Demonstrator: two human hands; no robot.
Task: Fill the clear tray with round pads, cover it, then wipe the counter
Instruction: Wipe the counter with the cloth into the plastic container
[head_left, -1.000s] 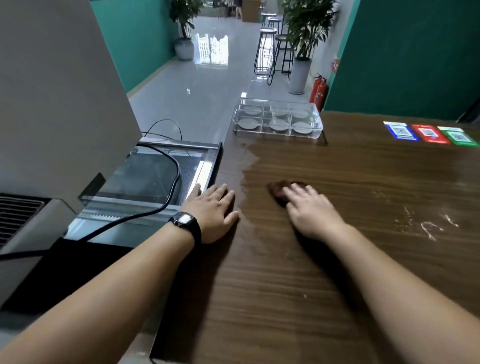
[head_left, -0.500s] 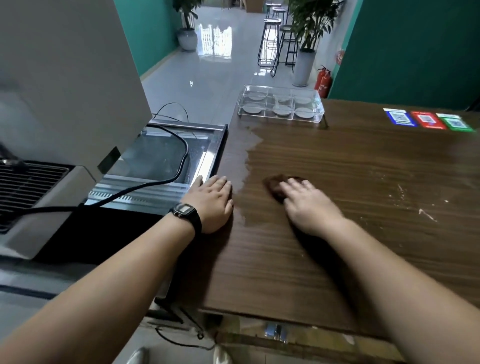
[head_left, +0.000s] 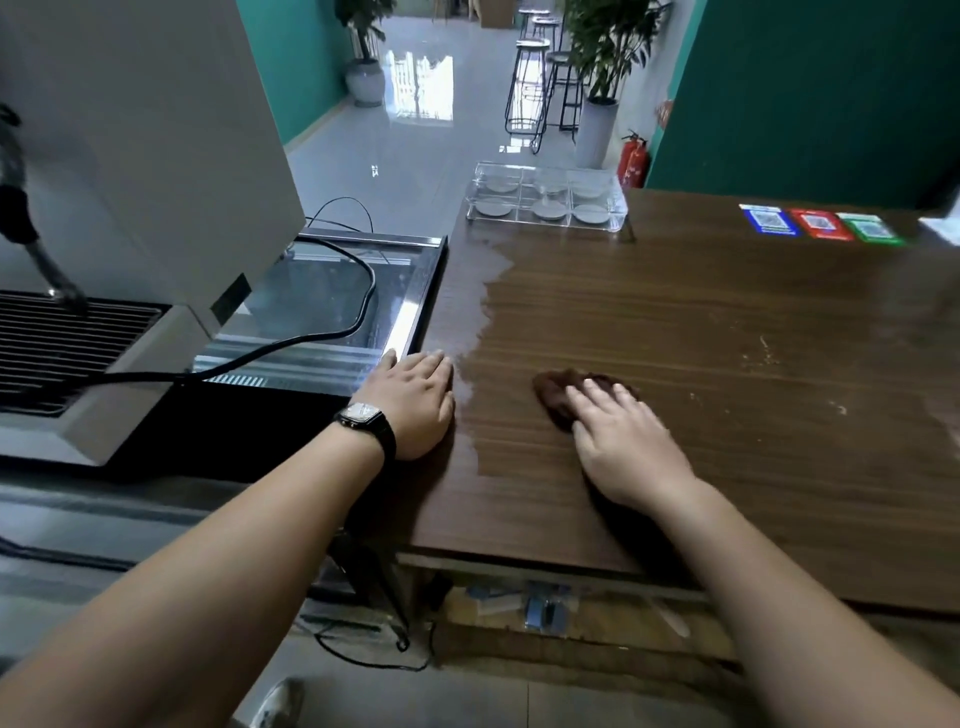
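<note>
The clear tray (head_left: 613, 221) stands at the far left corner of the wooden counter (head_left: 727, 364), lid on, with grey round pads (head_left: 493, 207) in its compartments. My right hand (head_left: 623, 441) lies flat on a dark brown cloth (head_left: 556, 392), pressing it to the counter near the front left. My left hand (head_left: 413, 400), a black watch on its wrist, rests palm down with fingers together on the counter's left edge. A wet sheen covers the counter's left strip, between the two hands and up to the tray.
A large grey machine (head_left: 130, 182) with a black grille stands on the left, beside a glass-topped unit (head_left: 332, 306) with a black cable across it. Blue, red and green cards (head_left: 821, 224) lie at the counter's far right. White smears mark the right side.
The view has tipped down and back, showing the counter's front edge and the floor. My right hand and the cloth have shifted slightly towards me; my left hand stays on the edge.
</note>
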